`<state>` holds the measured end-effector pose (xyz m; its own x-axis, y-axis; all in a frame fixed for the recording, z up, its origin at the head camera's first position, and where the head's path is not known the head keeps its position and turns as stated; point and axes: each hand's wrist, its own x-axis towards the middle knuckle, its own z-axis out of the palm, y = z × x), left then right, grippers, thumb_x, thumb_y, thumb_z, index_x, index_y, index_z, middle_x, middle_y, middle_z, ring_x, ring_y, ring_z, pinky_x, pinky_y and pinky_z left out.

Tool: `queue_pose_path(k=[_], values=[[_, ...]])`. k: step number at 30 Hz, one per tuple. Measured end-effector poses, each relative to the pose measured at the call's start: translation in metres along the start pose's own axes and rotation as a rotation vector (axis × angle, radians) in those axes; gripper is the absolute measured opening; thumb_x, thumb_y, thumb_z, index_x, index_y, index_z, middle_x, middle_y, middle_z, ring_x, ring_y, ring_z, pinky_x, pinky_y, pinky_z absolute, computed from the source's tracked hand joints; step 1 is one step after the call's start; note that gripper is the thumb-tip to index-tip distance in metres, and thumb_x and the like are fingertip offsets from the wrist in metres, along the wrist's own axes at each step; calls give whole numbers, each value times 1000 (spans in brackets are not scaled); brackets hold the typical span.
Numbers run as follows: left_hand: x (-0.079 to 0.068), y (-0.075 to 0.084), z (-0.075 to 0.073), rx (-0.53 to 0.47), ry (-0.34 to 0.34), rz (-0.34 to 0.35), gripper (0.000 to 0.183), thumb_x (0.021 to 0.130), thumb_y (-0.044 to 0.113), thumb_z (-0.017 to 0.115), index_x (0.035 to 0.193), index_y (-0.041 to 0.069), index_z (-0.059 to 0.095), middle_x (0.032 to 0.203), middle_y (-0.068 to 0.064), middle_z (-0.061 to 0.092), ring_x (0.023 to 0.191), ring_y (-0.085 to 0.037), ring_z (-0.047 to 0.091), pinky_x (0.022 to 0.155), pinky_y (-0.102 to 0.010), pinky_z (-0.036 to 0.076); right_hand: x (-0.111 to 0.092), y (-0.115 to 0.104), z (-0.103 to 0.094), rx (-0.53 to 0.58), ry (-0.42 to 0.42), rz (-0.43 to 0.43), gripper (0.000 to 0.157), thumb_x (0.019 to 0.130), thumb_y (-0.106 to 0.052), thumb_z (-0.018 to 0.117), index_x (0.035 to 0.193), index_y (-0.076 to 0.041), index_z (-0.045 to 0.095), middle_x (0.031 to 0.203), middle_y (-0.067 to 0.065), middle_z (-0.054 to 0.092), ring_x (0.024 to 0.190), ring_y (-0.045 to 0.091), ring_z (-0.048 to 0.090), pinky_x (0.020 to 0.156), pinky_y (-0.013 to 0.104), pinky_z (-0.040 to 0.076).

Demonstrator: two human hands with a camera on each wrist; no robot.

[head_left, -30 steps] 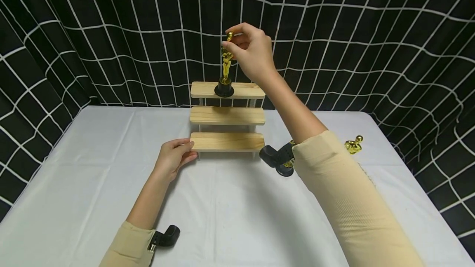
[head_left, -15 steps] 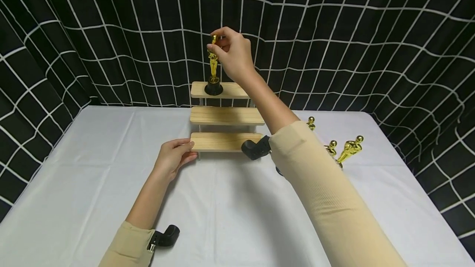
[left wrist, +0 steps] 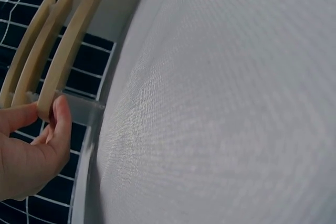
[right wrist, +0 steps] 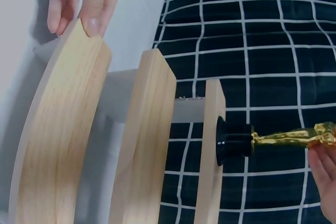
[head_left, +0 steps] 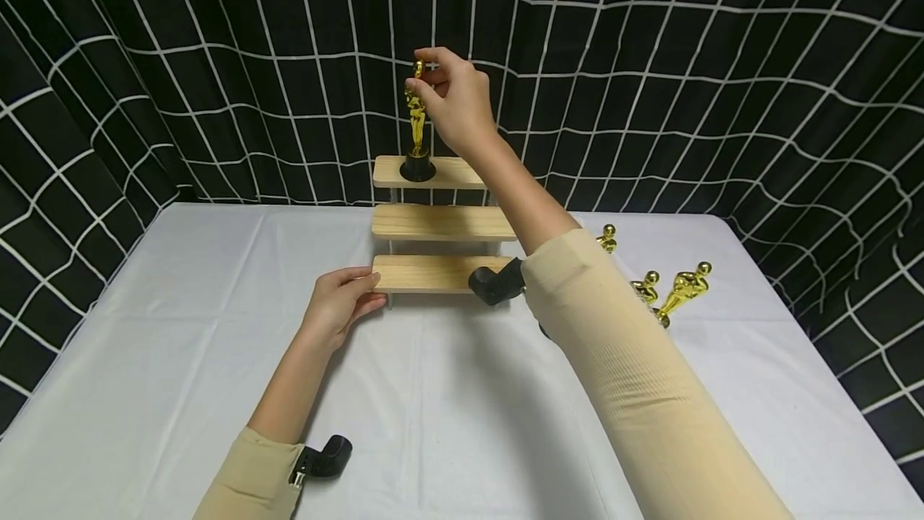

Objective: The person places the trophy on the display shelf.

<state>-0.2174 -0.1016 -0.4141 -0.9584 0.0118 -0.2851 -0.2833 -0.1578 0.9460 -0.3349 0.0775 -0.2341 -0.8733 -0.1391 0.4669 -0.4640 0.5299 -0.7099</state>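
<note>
Head view: the right hand (head_left: pixel 460 99) pinches a statuette (head_left: pixel 417 128), upright on the top shelf (head_left: pixel 458 172) at twelve o'clock; the left hand (head_left: pixel 338 307) grips the bottom shelf (head_left: pixel 426 270). Other statuettes (head_left: pixel 686 286), toward three o'clock, aren't shelved yet.

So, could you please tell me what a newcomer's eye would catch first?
Probably the gold statuette on the top wooden shelf, pinched by the fingers of the right hand. Next, the left hand gripping the lowest shelf at its left end, and more gold statuettes at the right, partly behind the sleeve.
</note>
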Motion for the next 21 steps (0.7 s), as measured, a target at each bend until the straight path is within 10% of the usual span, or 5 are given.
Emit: queue_pose_path(k=[21], values=[[-1, 1, 0, 1, 0, 4, 44, 107, 0, 56, 146, -19, 47, 110, -17, 58, 72, -7, 69, 78, -16, 66, -29, 2, -5, 77, 43, -21, 68, 104, -17, 71, 162, -10, 37, 150, 20, 54, 121, 30, 70, 101, 34, 65]])
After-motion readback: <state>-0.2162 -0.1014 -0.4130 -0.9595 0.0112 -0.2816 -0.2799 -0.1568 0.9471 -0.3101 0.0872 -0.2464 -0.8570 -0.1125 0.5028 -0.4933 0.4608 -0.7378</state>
